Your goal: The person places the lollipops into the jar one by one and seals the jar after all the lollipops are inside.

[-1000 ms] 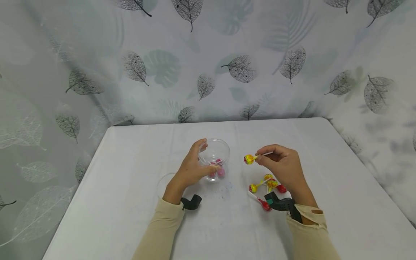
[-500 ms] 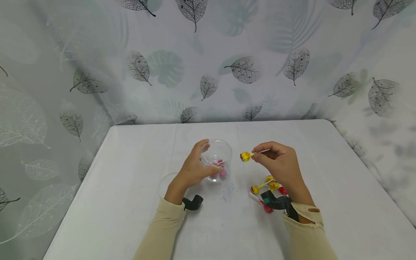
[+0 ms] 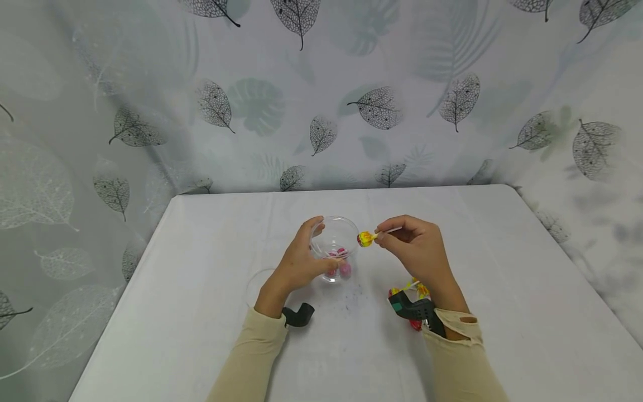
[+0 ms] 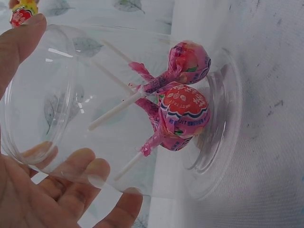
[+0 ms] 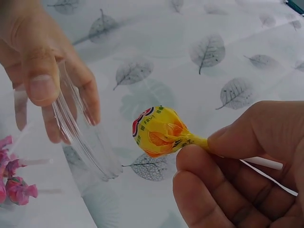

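My left hand (image 3: 298, 259) grips a clear plastic jar (image 3: 334, 237) from its left side, the thumb in front and the fingers round the back. Inside, at the jar's bottom, lie several pink-wrapped lollipops (image 4: 183, 107) with white sticks. My right hand (image 3: 414, 243) pinches a yellow-wrapped lollipop (image 5: 161, 133) by its stick, just behind the wrapper, between thumb and forefinger. The candy end points left and, in the head view, sits close by the jar's right rim, outside it. The right wrist view shows a gap between the candy and the rim.
More yellow lollipops (image 3: 421, 289) and a red one (image 3: 415, 324) lie on the white table (image 3: 211, 245), partly hidden under my right wrist. A clear round lid (image 3: 253, 282) rests left of my left wrist. A leaf-patterned curtain (image 3: 321, 89) stands behind the table.
My right hand has moved left with the yellow lollipop, bringing it from well right of the jar to near its rim. The left hand keeps its grip on the jar, nearly still.
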The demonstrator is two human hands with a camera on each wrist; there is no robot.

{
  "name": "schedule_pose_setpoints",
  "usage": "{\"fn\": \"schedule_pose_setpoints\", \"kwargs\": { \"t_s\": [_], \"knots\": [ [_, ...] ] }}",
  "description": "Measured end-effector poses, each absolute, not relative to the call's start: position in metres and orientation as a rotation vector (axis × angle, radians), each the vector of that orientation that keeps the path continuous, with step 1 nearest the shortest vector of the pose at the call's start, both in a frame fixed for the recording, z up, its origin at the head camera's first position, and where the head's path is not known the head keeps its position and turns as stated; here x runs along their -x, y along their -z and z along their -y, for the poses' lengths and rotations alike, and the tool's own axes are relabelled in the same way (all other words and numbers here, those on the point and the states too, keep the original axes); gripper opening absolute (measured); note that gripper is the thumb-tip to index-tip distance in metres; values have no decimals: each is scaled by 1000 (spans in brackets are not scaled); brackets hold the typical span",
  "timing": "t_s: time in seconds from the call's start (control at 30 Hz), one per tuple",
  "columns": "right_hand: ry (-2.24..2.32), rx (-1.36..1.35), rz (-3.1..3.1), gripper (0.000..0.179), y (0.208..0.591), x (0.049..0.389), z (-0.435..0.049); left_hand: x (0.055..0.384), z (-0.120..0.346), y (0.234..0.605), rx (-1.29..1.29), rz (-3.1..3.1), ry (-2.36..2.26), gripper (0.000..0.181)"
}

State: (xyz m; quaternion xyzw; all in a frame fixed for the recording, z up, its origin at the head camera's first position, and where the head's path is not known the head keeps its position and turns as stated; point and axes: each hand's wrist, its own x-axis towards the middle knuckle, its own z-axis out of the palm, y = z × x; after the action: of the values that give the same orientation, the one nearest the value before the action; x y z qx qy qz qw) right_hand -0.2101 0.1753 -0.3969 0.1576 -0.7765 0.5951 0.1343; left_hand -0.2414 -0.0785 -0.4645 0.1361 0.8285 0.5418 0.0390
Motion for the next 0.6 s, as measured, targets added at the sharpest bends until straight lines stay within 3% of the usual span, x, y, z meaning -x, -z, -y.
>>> {"fn": "schedule_pose_setpoints", "kwargs": {
  "t_s": [0.6],
  "knots": [
    [-1667, -428, 2256, 9, 406, 212, -151, 241, 80, 463, -414, -2542, -1652, 106]
  ]
}}
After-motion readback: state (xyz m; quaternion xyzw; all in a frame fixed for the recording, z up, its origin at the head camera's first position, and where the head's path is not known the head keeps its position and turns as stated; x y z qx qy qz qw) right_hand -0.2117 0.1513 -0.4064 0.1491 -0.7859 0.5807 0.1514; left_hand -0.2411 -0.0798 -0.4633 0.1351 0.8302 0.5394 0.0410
